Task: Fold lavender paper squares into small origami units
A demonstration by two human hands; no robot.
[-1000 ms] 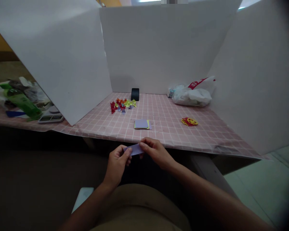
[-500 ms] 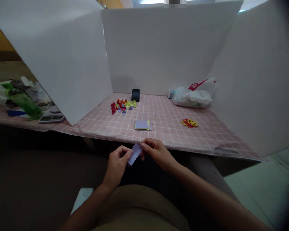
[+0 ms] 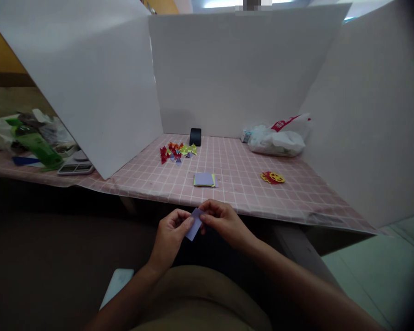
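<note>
A small purple piece of paper (image 3: 194, 228), folded to a narrow rectangle, is held tilted just in front of the table's near edge. My left hand (image 3: 170, 235) pinches its left side between thumb and fingers. On the upper right side, my right hand (image 3: 224, 221) grips it with the thumb on top; the fingertips behind the paper are partly hidden. Beyond my hands lies a stack of square paper sheets (image 3: 204, 179), purple on top with yellow showing at the edges. Farther back on the left, several small folded paper pieces (image 3: 175, 151) in red, orange, yellow and purple sit in a cluster.
Red and yellow cut-out shapes (image 3: 272, 177) lie on the pink checked tablecloth (image 3: 234, 165) at right. A white plastic bag (image 3: 278, 140) and a black object (image 3: 195, 137) stand at the back. White panels (image 3: 241, 73) enclose the table. Left outside are a green bottle (image 3: 37, 146) and a scale (image 3: 76, 168).
My right thumb has shifted inward onto the paper, and my hands have come slightly closer together. The camera view has moved a little.
</note>
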